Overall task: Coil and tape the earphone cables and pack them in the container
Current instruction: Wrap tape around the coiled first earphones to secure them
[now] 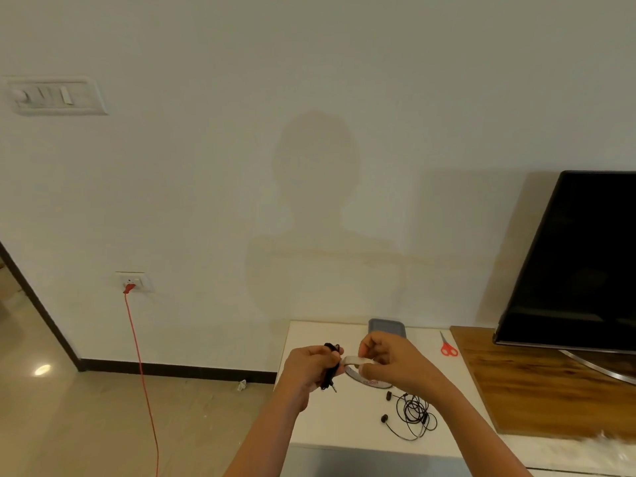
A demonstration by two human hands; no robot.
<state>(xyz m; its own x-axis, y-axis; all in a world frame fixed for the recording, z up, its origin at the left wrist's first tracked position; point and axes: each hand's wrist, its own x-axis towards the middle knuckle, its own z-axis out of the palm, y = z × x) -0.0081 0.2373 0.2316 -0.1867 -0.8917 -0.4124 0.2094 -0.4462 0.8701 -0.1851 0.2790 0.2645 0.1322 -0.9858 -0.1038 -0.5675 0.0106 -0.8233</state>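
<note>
White table (344,425): loose earphones (413,413), tape roll (369,382), grey container (387,326), red scissors (447,346).

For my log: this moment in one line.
left hand: grips coiled earphone | right hand: pinches tape strip | second earphone: loose on table

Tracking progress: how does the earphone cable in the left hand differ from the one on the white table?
The held cable is gathered into a tight bundle; the table cable sprawls in loose loops. The left hand grips the held cable while the right hand pinches a tape strip beside it; the table cable lies untouched. Both are black.
</note>
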